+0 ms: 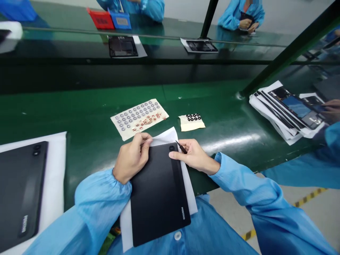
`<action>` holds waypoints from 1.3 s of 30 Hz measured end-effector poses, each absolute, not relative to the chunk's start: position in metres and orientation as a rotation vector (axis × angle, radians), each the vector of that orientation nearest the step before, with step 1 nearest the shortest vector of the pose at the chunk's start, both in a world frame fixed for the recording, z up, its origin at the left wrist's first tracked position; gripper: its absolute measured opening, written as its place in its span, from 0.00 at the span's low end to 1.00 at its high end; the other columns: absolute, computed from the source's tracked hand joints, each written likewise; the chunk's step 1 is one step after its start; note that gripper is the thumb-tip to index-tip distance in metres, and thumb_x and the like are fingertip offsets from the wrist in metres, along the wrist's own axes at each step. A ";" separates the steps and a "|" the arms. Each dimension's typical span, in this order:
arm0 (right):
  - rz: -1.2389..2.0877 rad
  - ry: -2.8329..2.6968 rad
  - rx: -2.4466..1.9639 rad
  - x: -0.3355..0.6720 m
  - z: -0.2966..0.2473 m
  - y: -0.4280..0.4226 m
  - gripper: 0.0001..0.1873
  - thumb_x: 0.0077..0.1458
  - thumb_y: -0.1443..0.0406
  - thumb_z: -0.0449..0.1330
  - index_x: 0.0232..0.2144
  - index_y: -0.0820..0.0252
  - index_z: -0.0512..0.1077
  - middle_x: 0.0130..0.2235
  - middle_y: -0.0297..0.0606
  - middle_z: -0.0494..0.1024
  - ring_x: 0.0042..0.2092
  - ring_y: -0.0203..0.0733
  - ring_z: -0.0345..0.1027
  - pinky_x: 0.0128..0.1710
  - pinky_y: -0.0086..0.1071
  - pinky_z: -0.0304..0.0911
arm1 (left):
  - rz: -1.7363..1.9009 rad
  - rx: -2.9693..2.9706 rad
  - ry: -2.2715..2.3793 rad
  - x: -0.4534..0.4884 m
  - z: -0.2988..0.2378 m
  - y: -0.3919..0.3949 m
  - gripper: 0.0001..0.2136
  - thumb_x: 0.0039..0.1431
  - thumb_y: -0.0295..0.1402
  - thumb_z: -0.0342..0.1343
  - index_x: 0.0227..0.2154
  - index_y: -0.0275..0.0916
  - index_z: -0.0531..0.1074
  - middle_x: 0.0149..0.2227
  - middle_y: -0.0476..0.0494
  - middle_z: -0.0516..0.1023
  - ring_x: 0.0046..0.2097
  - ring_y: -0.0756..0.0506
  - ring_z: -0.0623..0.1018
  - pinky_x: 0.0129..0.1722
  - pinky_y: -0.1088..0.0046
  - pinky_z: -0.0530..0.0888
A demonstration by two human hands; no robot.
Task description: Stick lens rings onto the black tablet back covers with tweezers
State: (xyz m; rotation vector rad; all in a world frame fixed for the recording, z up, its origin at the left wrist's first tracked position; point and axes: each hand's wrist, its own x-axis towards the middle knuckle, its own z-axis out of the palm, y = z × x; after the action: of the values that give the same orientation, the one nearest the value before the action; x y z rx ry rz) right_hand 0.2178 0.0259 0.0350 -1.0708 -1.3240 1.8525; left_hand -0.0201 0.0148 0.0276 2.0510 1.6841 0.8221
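Observation:
A black tablet back lies over a white sheet, tilted against my lap at the table's front edge. My left hand is closed at the top left corner, thumb and forefinger pinching the sheet's edge. Dark pointed tweezers are held in my right hand, whose thumb rests on the tablet beside its camera. Beyond my hands lie a label sheet with rows of ring-shaped stickers and reddish bits, and a smaller cream sheet bearing several black rings.
Another black tablet on white paper lies at the left. A stack of tablet parts and paper stands at the right near a green post. Behind runs a raised belt with tablet parts; co-workers in blue sit beyond and at right.

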 end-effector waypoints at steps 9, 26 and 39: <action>1.829 -1.296 -1.028 0.223 0.024 0.023 0.21 0.54 0.49 0.71 0.37 0.61 0.80 0.37 0.37 0.81 0.39 0.42 0.74 0.42 0.34 0.70 | 0.883 0.979 1.611 -0.064 0.050 -0.053 0.34 0.59 0.49 0.64 0.64 0.42 0.62 0.58 0.34 0.79 0.55 0.35 0.81 0.52 0.56 0.80; 1.728 -1.464 -1.118 0.226 0.032 0.019 0.18 0.51 0.54 0.73 0.34 0.61 0.77 0.32 0.33 0.77 0.33 0.36 0.67 0.34 0.30 0.65 | 0.706 0.950 1.472 -0.048 0.035 -0.088 0.20 0.59 0.50 0.63 0.48 0.43 0.81 0.48 0.43 0.86 0.50 0.33 0.83 0.52 0.57 0.80; 1.350 -1.865 -1.540 0.310 0.048 0.036 0.30 0.64 0.41 0.53 0.31 0.53 0.84 0.54 0.48 0.81 0.49 0.57 0.77 0.45 0.44 0.73 | 0.833 0.674 2.410 -0.286 0.101 -0.107 0.23 0.56 0.60 0.57 0.30 0.43 0.73 0.27 0.52 0.77 0.31 0.40 0.82 0.34 0.58 0.79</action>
State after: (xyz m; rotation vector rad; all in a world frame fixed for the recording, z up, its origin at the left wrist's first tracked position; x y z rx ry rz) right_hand 0.3097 0.0362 0.0483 -1.5402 -1.8649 1.3498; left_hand -0.2865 -0.1072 0.1010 0.6738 2.4097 0.8326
